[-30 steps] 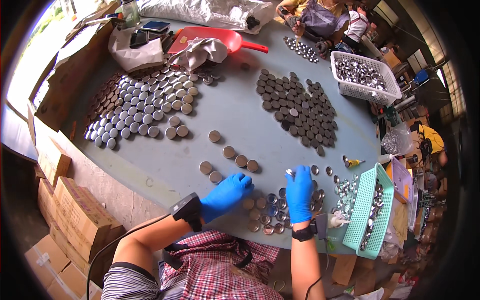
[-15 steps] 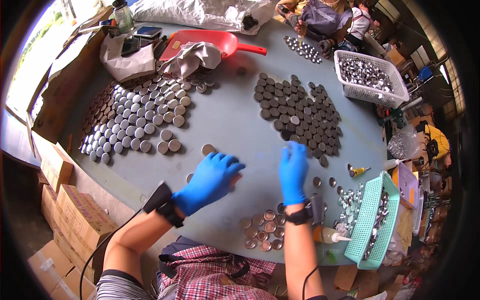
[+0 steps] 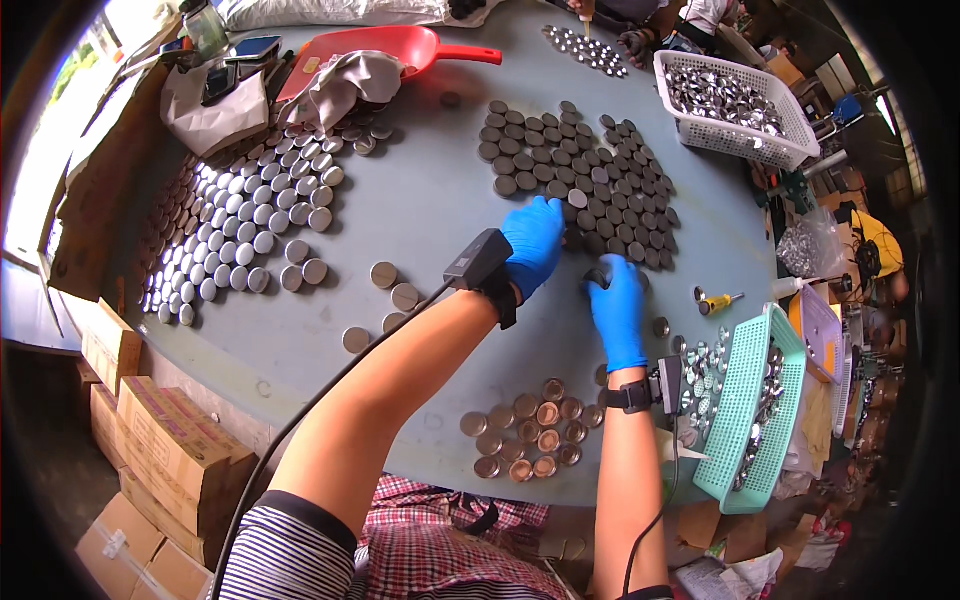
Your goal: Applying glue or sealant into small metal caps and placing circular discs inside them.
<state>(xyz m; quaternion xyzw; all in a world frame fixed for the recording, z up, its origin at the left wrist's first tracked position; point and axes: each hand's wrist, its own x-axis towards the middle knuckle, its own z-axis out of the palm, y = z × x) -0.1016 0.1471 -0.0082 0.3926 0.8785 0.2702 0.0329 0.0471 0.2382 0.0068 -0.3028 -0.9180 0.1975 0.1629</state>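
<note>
My left hand [image 3: 532, 245], in a blue glove, reaches to the near left edge of a group of dark round caps [image 3: 560, 158]. Its fingers are bent together at the caps, and the hand itself covers whatever may be between them. My right hand [image 3: 622, 312], also gloved in blue, is at the near edge of the same group. Thumb and fingers pinch a dark round cap [image 3: 599, 276]. A few loose silver caps [image 3: 383, 274] lie left of my left forearm. Nearer my body, several copper-toned round caps [image 3: 527, 432] lie between my forearms.
Many silver caps [image 3: 245, 230] cover the left side. Behind them are a red dustpan [image 3: 420, 50] and phones [image 3: 252, 48]. A green basket [image 3: 715, 455], a white basket [image 3: 720, 140] and a yellow-handled tool [image 3: 715, 304] stand or lie right. A co-worker's hand [image 3: 636, 42] shows at the back.
My left hand has moved right and away from me to the dark caps, uncovering loose silver caps. My right hand now pinches a dark cap. The whole view has shifted a little.
</note>
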